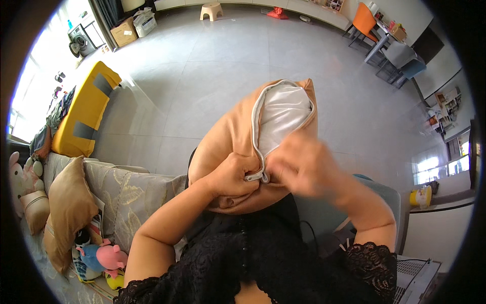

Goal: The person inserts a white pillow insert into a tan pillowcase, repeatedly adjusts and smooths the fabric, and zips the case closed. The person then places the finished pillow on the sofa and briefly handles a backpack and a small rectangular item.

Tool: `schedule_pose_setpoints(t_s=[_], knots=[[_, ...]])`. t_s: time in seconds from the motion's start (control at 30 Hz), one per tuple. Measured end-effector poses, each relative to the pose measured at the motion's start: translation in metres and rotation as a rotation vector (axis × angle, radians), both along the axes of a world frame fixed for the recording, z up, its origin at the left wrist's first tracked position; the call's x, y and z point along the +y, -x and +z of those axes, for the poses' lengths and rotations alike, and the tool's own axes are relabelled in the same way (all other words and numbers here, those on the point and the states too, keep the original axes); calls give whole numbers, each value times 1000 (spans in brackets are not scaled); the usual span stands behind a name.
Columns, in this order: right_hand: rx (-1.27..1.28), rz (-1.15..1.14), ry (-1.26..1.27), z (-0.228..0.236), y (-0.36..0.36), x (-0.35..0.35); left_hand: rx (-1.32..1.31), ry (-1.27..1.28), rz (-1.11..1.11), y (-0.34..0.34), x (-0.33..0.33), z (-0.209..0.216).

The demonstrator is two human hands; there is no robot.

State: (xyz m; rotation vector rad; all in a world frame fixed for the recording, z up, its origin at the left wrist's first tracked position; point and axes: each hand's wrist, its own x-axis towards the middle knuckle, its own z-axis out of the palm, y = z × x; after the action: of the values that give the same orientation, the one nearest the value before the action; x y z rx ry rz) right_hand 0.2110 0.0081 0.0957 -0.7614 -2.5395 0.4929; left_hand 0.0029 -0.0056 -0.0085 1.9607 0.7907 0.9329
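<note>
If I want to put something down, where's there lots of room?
The grey floor is bare between the cushion and the small stool, and between the cushion and the orange chair. It's crowded at the left end of the sofa, with brown pillows and soft toys, and at the cushion's opening, where the left hand and right hand are.

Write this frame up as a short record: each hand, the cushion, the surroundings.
Left hand: closed on the tan cushion cover near the opening's lower end
Right hand: blurred, at the cover's right side; hold unclear
Cover: open, white filling showing
Left side: patterned sofa with brown cushions and soft toys
Far side: small stool on grey floor
</note>
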Motion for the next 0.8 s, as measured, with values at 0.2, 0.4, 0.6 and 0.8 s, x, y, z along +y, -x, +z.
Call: schedule_pose_setpoints(t_s=[0.2,0.4,0.6,0.8], knots=[[247,-183,154,-53,3,-40,34,-36,-73,1,-1,1],[223,24,-82,-54,8,-35,-49,13,-88,7,-9,15],[112,238,-374,-52,9,-48,-23,20,-179,18,-32,30],[393,101,-539,-65,17,-55,-58,-57,-161,17,-37,21]])
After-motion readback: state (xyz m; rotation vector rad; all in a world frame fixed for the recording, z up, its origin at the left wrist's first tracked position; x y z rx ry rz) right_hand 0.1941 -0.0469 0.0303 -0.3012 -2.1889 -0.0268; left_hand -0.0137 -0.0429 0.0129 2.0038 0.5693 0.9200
